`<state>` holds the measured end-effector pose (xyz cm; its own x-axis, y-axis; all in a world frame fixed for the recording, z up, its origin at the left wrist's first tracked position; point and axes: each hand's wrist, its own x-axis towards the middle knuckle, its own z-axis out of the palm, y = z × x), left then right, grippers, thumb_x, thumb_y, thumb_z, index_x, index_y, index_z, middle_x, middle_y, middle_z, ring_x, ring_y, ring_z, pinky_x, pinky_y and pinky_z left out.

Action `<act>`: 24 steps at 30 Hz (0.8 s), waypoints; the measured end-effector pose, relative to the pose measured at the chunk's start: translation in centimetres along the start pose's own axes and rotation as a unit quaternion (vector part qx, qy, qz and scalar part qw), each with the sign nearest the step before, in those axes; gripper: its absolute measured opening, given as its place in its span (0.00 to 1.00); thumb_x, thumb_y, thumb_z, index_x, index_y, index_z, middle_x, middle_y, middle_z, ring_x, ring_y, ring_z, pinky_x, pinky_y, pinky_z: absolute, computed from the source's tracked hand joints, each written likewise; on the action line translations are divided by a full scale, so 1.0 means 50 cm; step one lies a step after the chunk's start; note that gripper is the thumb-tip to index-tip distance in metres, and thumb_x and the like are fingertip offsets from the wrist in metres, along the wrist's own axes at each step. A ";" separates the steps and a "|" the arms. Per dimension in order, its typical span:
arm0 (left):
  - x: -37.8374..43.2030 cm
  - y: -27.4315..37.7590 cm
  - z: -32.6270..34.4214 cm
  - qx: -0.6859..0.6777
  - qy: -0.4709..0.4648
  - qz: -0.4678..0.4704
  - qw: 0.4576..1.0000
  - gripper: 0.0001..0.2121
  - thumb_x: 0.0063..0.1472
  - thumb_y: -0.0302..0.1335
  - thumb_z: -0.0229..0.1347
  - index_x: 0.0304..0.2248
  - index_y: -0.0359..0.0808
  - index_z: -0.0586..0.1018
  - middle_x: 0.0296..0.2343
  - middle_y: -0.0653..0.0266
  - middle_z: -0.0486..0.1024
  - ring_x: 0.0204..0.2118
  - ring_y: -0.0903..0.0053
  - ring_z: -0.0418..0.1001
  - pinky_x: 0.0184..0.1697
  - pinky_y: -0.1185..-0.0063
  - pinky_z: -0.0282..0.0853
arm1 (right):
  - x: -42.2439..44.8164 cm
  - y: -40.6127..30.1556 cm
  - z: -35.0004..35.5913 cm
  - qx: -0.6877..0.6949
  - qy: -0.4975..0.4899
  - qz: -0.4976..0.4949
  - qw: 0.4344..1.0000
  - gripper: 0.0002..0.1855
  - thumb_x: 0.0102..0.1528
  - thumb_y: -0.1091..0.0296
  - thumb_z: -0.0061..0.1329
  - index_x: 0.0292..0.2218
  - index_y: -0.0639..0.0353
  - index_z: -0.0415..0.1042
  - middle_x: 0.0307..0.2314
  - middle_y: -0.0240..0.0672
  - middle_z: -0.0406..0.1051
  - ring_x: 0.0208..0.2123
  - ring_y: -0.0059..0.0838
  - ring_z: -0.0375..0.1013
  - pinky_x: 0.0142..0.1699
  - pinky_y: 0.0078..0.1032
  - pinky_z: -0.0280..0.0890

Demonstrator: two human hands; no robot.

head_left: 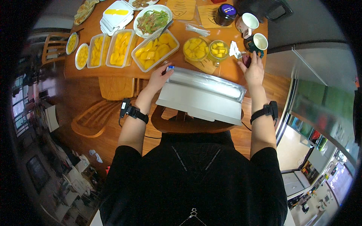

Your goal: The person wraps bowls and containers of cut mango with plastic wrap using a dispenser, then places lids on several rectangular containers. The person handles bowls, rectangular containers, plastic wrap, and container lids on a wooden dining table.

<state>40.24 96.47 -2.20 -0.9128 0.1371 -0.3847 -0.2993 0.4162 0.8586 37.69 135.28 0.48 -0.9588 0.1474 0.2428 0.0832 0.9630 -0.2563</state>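
Note:
A long open box of plastic wrap (202, 93) spans the table's near edge, its pale lid folded down toward me. The clear roll (209, 83) lies inside it. My left hand (161, 76) grips the box's left end, beside a small blue part (170, 67). At the right, my right hand (254, 72) reaches over the tabletop with thumb and fingers around a small dark red object (246, 60). Whether the fingers close on it cannot be told. Just beyond the fingertips stands a dark green mug (259, 42), and a crumpled white tissue (234, 50) lies to the left.
Clear tubs of yellow fruit pieces (155, 52) line the table's left. Two glass vessels of fruit (195, 49) stand on a wooden board (202, 65). Behind are a stir-fry plate (152, 21), a foam box (117, 14), a dark jar (225, 14) and a light mug (247, 24).

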 end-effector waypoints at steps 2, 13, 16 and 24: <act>0.001 0.004 0.001 0.028 0.013 0.003 1.000 0.21 0.61 0.33 0.55 0.51 0.33 0.72 0.45 0.59 0.74 0.45 0.78 0.70 0.49 0.81 0.64 | 0.002 -0.024 -0.017 0.031 0.020 -0.051 0.998 0.33 0.47 0.61 0.59 0.52 0.62 0.64 0.44 0.46 0.68 0.45 0.44 0.68 0.49 0.36 0.65; 0.014 -0.007 0.002 0.148 -0.001 0.025 0.989 0.28 0.59 0.38 0.57 0.55 0.37 0.67 0.49 0.50 0.70 0.52 0.64 0.68 0.53 0.74 0.63 | 0.033 -0.162 0.072 0.162 -0.153 -0.047 0.974 0.46 0.42 0.61 0.64 0.59 0.53 0.56 0.56 0.51 0.55 0.57 0.49 0.58 0.58 0.35 0.60; 0.011 -0.005 -0.001 0.184 -0.002 0.032 0.982 0.28 0.59 0.38 0.56 0.56 0.37 0.65 0.52 0.49 0.67 0.54 0.61 0.66 0.54 0.72 0.62 | 0.028 -0.144 0.060 0.154 -0.171 -0.035 0.972 0.43 0.43 0.62 0.63 0.58 0.53 0.59 0.54 0.50 0.57 0.55 0.48 0.60 0.58 0.35 0.61; -0.036 0.054 0.001 0.292 0.097 0.106 0.945 0.22 0.53 0.32 0.60 0.48 0.38 0.73 0.48 0.53 0.67 0.52 0.58 0.64 0.54 0.69 0.61 | -0.006 -0.093 0.058 0.130 -0.125 0.001 0.984 0.41 0.44 0.63 0.62 0.58 0.52 0.59 0.55 0.53 0.55 0.56 0.51 0.59 0.59 0.38 0.59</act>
<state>41.11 97.40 0.80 -0.9859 0.1294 -0.1058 0.0497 0.8312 0.5537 36.80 130.11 -1.13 -0.9982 0.0579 0.0129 0.0439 0.8674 -0.4956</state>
